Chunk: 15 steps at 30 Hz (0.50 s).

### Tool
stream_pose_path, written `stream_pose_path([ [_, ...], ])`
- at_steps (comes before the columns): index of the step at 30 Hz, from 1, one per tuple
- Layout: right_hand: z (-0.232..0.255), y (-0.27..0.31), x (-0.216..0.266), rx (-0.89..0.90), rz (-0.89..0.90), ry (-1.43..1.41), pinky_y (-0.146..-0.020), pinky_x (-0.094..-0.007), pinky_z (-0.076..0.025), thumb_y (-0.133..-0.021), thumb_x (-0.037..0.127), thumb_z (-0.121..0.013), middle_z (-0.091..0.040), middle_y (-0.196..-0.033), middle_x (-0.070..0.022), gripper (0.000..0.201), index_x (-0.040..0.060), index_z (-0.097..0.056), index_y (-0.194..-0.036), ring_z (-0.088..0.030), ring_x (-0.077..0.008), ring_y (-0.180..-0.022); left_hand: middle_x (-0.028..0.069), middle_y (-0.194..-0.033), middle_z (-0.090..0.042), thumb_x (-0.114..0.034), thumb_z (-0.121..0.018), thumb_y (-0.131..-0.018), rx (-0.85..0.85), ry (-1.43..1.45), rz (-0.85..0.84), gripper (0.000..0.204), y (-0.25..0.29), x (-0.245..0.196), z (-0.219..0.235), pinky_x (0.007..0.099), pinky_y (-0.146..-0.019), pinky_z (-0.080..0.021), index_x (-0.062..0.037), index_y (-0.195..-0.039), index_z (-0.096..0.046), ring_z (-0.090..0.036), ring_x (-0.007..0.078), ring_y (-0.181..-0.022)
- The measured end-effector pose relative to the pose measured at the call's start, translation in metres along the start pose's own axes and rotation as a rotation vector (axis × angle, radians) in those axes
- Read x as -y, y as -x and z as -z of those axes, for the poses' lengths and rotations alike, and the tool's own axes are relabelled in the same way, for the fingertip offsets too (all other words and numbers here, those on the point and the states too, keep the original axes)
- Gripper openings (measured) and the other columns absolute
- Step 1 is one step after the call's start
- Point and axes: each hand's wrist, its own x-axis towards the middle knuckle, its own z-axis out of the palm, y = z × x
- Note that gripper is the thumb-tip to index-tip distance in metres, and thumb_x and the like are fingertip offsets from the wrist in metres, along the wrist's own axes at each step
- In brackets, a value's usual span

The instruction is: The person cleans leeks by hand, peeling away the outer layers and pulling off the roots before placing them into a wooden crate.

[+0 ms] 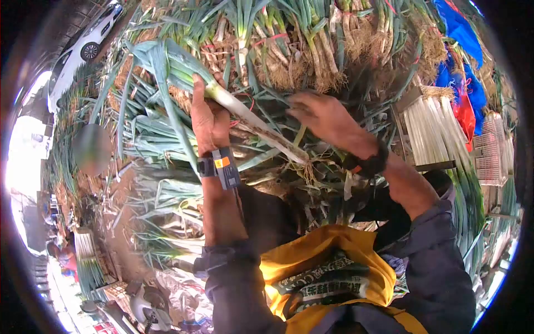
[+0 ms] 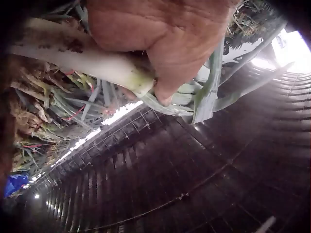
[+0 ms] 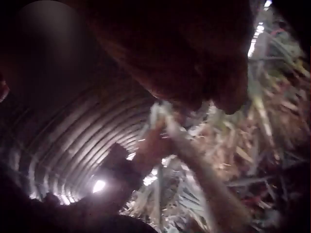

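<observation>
In the head view, your left hand (image 1: 211, 123) has its grip clamped round the leek (image 1: 245, 114), near where white stem meets green. The leek lies in front of you, its long axis slanting from upper left down to lower right: leaves (image 1: 157, 60) at the upper-left end, roots (image 1: 308, 170) at the lower-right. Your right hand (image 1: 332, 123) is above the root end, fingers bent; you cannot tell whether its grip is apart or together. Bundled leeks (image 1: 320, 53) lie beyond.

In the left wrist view, the white stem comes in from the left, sloping gently down rightward to your thumb.

In the right wrist view, dark and blurred, a pale stalk (image 3: 206, 182) slants down rightward below your fingers.
</observation>
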Motion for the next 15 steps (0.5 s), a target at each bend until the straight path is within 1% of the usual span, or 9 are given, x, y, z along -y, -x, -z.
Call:
stream_pose_path([
  [1,0.0,-0.012,0.024,-0.104,0.141,0.086,-0.074,-0.0444,-0.055,-0.093,0.022,-0.066,-0.069,-0.097,-0.0145,0.023,0.0042,-0.065,-0.108,-0.068,-0.0357,-0.088,0.0112,-0.107,-0.064,-0.029,-0.072,-0.095,-0.026,-0.007,0.002,0.045,0.0,0.001,0.0,0.035,-0.088,-0.054,-0.0023,-0.126,-0.054,-0.063,0.0215,-0.091],
  [2,0.003,-0.017,0.049,-0.053,0.188,0.175,-0.072,-0.0452,-0.056,-0.09,0.019,-0.065,-0.068,-0.09,-0.0157,0.018,0.0032,-0.064,-0.1,-0.07,-0.0328,-0.085,0.0111,-0.108,-0.063,-0.028,-0.074,-0.093,-0.011,0.001,0.036,0.048,-0.002,0.002,0.006,0.0348,-0.091,-0.054,-0.0019,-0.127,-0.054,-0.062,0.0225,-0.094],
  [5,0.054,-0.019,0.128,0.413,0.386,0.389,-0.063,-0.043,-0.052,-0.085,0.014,-0.062,-0.064,-0.083,-0.0132,0.011,0.0042,-0.061,-0.09,-0.067,-0.0278,-0.078,0.0114,-0.112,-0.062,-0.027,-0.076,-0.092,0.052,0.062,0.086,0.049,-0.014,0.005,0.018,0.0353,-0.093,-0.054,-0.0013,-0.127,-0.053,-0.061,0.0234,-0.098],
  [7,0.06,-0.013,0.14,0.402,0.559,0.217,-0.062,-0.0407,-0.048,-0.083,0.012,-0.06,-0.06,-0.076,-0.01,0.007,0.0054,-0.059,-0.085,-0.064,-0.0259,-0.072,0.0103,-0.111,-0.061,-0.025,-0.077,-0.091,0.022,0.083,0.091,0.047,-0.015,0.005,0.016,0.0366,-0.095,-0.053,-0.0004,-0.124,-0.054,-0.061,0.0243,-0.1],
  [8,0.043,-0.009,0.133,0.226,0.648,0.07,-0.061,-0.0397,-0.047,-0.083,0.013,-0.059,-0.059,-0.073,-0.0087,0.007,0.0058,-0.059,-0.083,-0.061,-0.0255,-0.069,0.0099,-0.11,-0.062,-0.024,-0.077,-0.091,0.042,0.078,0.118,0.046,-0.02,0.005,0.021,0.0371,-0.095,-0.053,-0.0009,-0.124,-0.055,-0.061,0.0242,-0.1],
  [11,0.017,0.002,0.139,-0.054,0.618,0.079,-0.063,-0.0384,-0.041,-0.083,0.015,-0.059,-0.051,-0.063,-0.0063,0.011,0.0063,-0.058,-0.076,-0.054,-0.0246,-0.062,0.0108,-0.111,-0.062,-0.023,-0.074,-0.093,0.038,0.121,0.155,0.044,-0.022,0.004,0.023,0.0382,-0.096,-0.052,-0.0011,-0.125,-0.055,-0.061,0.0248,-0.101],
  [13,0.016,0.004,0.141,0.077,0.591,0.258,-0.063,-0.0383,-0.041,-0.081,0.015,-0.06,-0.05,-0.063,-0.0068,0.011,0.0062,-0.059,-0.075,-0.055,-0.0242,-0.063,0.0148,-0.113,-0.061,-0.022,-0.07,-0.096,0.027,0.081,0.102,0.044,-0.019,0.003,0.022,0.0385,-0.097,-0.053,0.0026,-0.128,-0.052,-0.061,0.0273,-0.104],
  [14,0.022,0.003,0.148,0.163,0.587,0.381,-0.063,-0.0384,-0.042,-0.081,0.015,-0.06,-0.05,-0.063,-0.007,0.011,0.0062,-0.059,-0.075,-0.055,-0.0239,-0.063,0.0146,-0.114,-0.062,-0.023,-0.073,-0.094,0.04,0.114,0.108,0.046,-0.024,0.004,0.027,0.0394,-0.098,-0.052,0.0007,-0.128,-0.054,-0.061,0.0267,-0.106],
  [15,0.054,0.007,0.174,0.281,0.583,0.573,-0.062,-0.0391,-0.043,-0.08,0.015,-0.06,-0.051,-0.063,-0.007,0.01,0.0061,-0.06,-0.074,-0.056,-0.0235,-0.064,0.0145,-0.115,-0.063,-0.023,-0.074,-0.093,0.035,0.099,0.093,0.046,-0.023,0.003,0.025,0.0396,-0.098,-0.052,-0.0001,-0.128,-0.054,-0.062,0.0264,-0.106],
])
